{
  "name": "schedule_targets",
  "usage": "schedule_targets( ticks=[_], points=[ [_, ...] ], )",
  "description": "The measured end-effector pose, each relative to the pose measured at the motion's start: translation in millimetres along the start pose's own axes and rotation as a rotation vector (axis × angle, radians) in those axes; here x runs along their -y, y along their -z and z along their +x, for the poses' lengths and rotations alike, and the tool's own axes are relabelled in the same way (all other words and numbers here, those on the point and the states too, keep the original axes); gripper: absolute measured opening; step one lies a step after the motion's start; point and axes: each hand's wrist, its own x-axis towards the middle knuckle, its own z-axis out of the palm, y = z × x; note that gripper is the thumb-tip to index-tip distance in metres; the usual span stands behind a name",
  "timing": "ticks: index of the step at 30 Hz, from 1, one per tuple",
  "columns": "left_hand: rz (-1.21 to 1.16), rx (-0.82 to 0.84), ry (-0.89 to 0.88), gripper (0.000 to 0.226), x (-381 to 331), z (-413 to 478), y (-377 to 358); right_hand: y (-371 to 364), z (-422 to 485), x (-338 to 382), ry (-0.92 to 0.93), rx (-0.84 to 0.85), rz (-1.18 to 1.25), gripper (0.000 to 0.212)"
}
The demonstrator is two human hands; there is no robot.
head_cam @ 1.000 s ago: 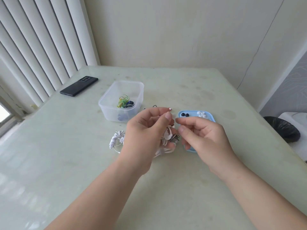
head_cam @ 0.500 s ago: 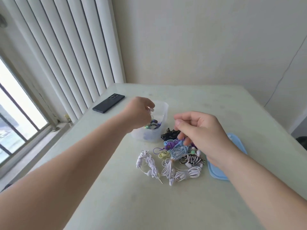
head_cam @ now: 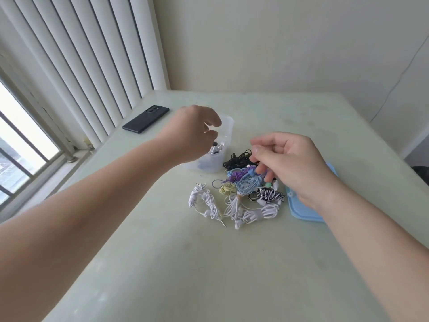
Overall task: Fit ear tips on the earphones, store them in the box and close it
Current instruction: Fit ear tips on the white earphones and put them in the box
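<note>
— So where does the job stand, seen from the head camera?
— Midway at best. A person's left hand [head_cam: 197, 131] reaches to the far side of the pale table [head_cam: 209, 263], fingers curled down into the clear plastic box [head_cam: 228, 131]. A few coiled earphones, white and dark, lie inside it. Whether the hand grips one of them cannot be told, as the palm is turned away
— And the other hand?
— The right hand [head_cam: 292, 163] hovers just right of the box, over the pile of earphones [head_cam: 241, 189], fingers loosely curled with nothing seen between them
— How much is left?
— Most of it, by the look. White bundles [head_cam: 204, 201] lie nearest, a pale blue and purple tangle sits in the middle, a striped pair [head_cam: 267, 196] is to the right and a black coil [head_cam: 236, 160] is just beside the box, all of them outside it. Whether any wear tips is too small to tell, and no loose ear tips show. The blue lid [head_cam: 304, 212] lies flat on the right, partly under the right wrist, so the box is uncovered and closing is not yet done
— Anything else in shot?
— A dark phone [head_cam: 146, 119] at the far left, by the vertical blinds [head_cam: 92, 54]
</note>
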Motion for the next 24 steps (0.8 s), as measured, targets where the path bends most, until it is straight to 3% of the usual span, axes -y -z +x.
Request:
schedule_targets(
  ticks=[4,8,13,17,24],
  points=[
    [-0.046,0.156,-0.121,0.016,-25.9,-47.5,3.6,2.2,-13.4,-7.2,-0.025,0.044,-0.045,0.007],
    [0.060,0.304,-0.088,0.011,-39.2,-77.1,-27.9,12.8,-32.5,-15.1,-0.022,0.049,-0.136,0.009],
    [0.153,0.215,0.014,0.039,-47.0,-86.1,-64.8,15.7,-50.8,-33.8,-0.009,-0.003,-0.101,0.008],
    [0.056,0.177,0.070,0.030,-46.0,-82.6,-67.4,17.0,-56.8,-44.7,0.009,-0.054,0.010,0.010],
    [-0.044,0.146,0.135,0.038,-44.7,-69.7,-31.2,28.5,-54.2,-54.0,0.029,-0.087,0.095,0.013]
  ],
)
